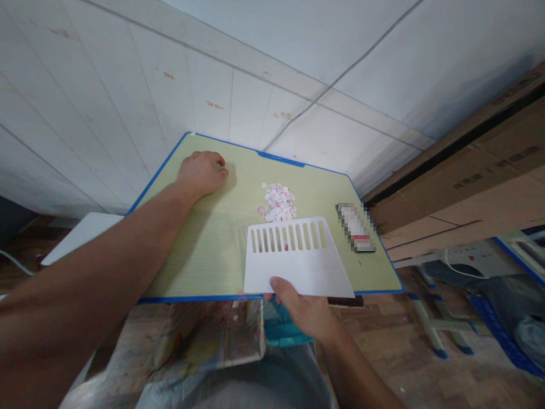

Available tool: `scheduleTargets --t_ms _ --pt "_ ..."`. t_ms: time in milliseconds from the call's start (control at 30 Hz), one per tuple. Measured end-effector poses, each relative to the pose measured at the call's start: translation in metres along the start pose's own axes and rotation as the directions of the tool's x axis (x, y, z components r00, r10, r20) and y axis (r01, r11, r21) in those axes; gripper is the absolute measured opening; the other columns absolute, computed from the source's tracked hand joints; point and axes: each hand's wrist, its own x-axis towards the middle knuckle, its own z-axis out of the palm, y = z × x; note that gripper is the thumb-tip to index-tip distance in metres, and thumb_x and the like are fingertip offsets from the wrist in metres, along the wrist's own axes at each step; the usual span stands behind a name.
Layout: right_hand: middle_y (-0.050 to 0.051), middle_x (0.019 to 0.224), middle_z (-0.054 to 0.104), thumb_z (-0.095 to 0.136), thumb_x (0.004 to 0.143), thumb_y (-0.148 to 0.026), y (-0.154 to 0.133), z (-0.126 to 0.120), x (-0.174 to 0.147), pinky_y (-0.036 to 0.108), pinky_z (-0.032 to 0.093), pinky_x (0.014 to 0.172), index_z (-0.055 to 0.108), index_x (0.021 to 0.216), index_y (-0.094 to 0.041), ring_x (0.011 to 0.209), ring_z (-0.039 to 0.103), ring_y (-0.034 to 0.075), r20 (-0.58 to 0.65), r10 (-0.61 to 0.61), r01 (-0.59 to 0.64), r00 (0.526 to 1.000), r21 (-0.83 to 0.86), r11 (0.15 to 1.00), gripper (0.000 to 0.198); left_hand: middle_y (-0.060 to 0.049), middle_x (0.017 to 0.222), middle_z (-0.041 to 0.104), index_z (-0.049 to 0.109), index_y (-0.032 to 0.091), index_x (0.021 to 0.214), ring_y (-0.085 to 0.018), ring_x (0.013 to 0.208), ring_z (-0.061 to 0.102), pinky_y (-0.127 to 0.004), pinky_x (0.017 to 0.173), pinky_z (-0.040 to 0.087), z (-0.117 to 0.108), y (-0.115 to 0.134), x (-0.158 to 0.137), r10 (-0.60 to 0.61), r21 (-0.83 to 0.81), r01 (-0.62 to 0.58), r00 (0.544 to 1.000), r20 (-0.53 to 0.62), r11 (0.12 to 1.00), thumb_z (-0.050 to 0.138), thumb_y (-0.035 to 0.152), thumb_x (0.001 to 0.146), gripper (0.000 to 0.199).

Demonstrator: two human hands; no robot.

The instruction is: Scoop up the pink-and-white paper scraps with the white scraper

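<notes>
My right hand point(306, 309) grips the near edge of a white slotted plastic plate point(293, 270), thumb on top and fingers below. The plate lies over the near part of a pale green desktop point(200, 244), its row of slots facing away from me. Just beyond the slotted edge is a small heap of white and pink paper-like bits point(279, 201). One reddish bit shows through a slot. My left hand point(204, 172) is at the desktop's far left, fingers curled in; whether anything is inside them is hidden.
A phone-like object point(356, 227), blurred by pixels, lies on the right side of the desktop. Cardboard boxes point(468, 176) stand to the right and a white panelled wall point(204, 85) rises behind. An open container point(238, 335) sits below the front edge, near my lap.
</notes>
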Motion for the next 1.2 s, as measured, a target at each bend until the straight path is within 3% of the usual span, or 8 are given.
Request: scheduleTargets --t_ms 133,367,433,600,733,800,967,1200 --pt "0.004 0.096 0.096 0.079 0.113 -0.069 -0.007 -0.004 0.000 0.048 0.067 0.128 0.095 0.083 -0.036 0.102 0.091 0.032 0.105 0.033 -0.036 0.994 0.022 0.999 0.047 -0.016 0.172 0.082 0.088 0.021 0.152 -0.043 0.165 0.069 -0.052 0.137 0.054 0.000 -0.001 0.000 0.010 0.001 -0.010 1.000 -0.007 1.000 0.059 0.044 0.107 0.059" --pt "0.001 0.085 0.091 0.079 0.112 -0.064 -0.016 -0.009 0.002 0.045 0.067 0.124 0.092 0.083 -0.034 0.096 0.090 0.030 0.190 0.006 -0.018 0.982 0.061 0.998 0.044 -0.016 0.171 0.083 0.088 0.022 0.152 -0.043 0.163 0.070 -0.054 0.136 0.054 -0.001 -0.001 -0.001 0.015 0.000 -0.015 1.000 -0.016 1.000 0.056 0.045 0.106 0.060" --pt "0.002 0.080 0.088 0.080 0.110 -0.063 -0.018 -0.008 0.001 0.043 0.072 0.113 0.090 0.079 -0.032 0.087 0.088 0.028 0.185 0.026 -0.045 0.982 0.099 0.994 0.044 -0.016 0.171 0.083 0.088 0.022 0.152 -0.043 0.164 0.069 -0.053 0.137 0.054 -0.001 0.000 -0.002 0.010 -0.008 -0.011 1.000 -0.012 1.000 0.057 0.045 0.105 0.062" --pt "0.004 0.067 0.078 0.080 0.107 -0.055 -0.019 -0.013 0.011 0.043 0.071 0.076 0.078 0.073 -0.029 0.064 0.075 0.027 -0.120 0.091 -0.057 0.989 0.264 0.963 0.043 -0.018 0.170 0.083 0.089 0.022 0.151 -0.044 0.165 0.070 -0.057 0.139 0.054 0.002 -0.002 -0.001 0.008 -0.034 -0.008 1.000 -0.025 0.999 0.059 0.044 0.106 0.058" --pt "0.002 0.065 0.073 0.078 0.102 -0.056 -0.015 -0.036 0.032 0.044 0.063 0.065 0.075 0.083 -0.028 0.056 0.067 0.027 -0.469 0.049 0.082 0.882 0.254 0.964 0.034 -0.017 0.166 0.085 0.091 0.023 0.150 -0.045 0.163 0.071 -0.060 0.139 0.056 0.004 -0.005 0.000 0.027 -0.049 -0.029 0.999 -0.046 0.998 0.061 0.043 0.106 0.057" --pt "0.003 0.066 0.076 0.081 0.101 -0.055 -0.014 -0.047 0.037 0.045 0.065 0.072 0.075 0.079 -0.028 0.059 0.070 0.028 -0.499 0.039 0.059 0.866 0.181 0.982 0.035 -0.017 0.166 0.086 0.091 0.024 0.150 -0.046 0.162 0.071 -0.062 0.138 0.057 0.005 -0.006 0.000 0.031 -0.052 -0.033 0.998 -0.048 0.998 0.062 0.043 0.105 0.058" --pt "0.005 0.071 0.083 0.077 0.106 -0.051 -0.014 -0.054 0.036 0.047 0.068 0.099 0.076 0.065 -0.030 0.075 0.081 0.030 -0.374 0.040 -0.034 0.927 0.024 0.999 0.046 -0.015 0.167 0.085 0.091 0.026 0.149 -0.044 0.162 0.071 -0.059 0.137 0.056 0.004 -0.006 0.001 0.017 -0.042 -0.019 0.999 -0.041 0.999 0.063 0.046 0.103 0.058" --pt "0.004 0.075 0.085 0.078 0.108 -0.055 -0.001 -0.051 0.048 0.045 0.065 0.096 0.078 0.071 -0.030 0.074 0.079 0.029 -0.350 0.011 -0.009 0.937 0.005 1.000 0.044 -0.015 0.170 0.083 0.089 0.024 0.150 -0.043 0.163 0.070 -0.053 0.135 0.056 0.003 -0.005 0.002 0.014 -0.013 -0.015 1.000 -0.027 1.000 0.060 0.046 0.105 0.058"
